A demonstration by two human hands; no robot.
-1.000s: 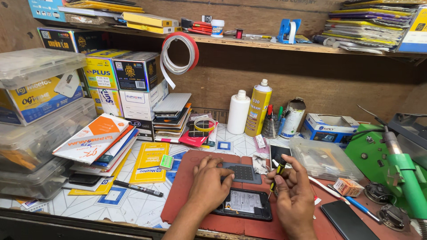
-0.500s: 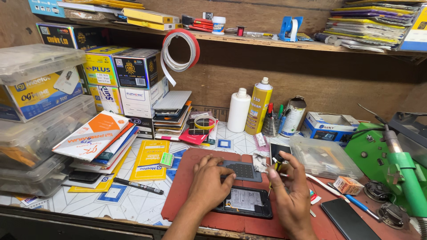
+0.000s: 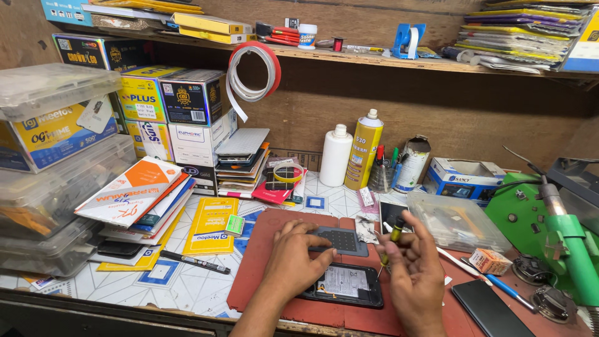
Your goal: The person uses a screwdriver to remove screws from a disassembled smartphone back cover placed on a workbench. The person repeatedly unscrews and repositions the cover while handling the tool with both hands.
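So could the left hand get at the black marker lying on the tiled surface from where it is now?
Probably yes: the left hand rests on the opened phone, and the black marker lies uncovered to its left, with only bare red mat between.

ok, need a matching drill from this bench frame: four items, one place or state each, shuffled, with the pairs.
Items
1. opened phone
2. small screwdriver
3. white bottle
4. tape rolls

Places
A. hanging below the shelf
B. pinched in the right hand
C. flat on the red mat, left hand on it
D. upright beside the yellow spray can

Pairs: 1-C, 2-B, 3-D, 4-A
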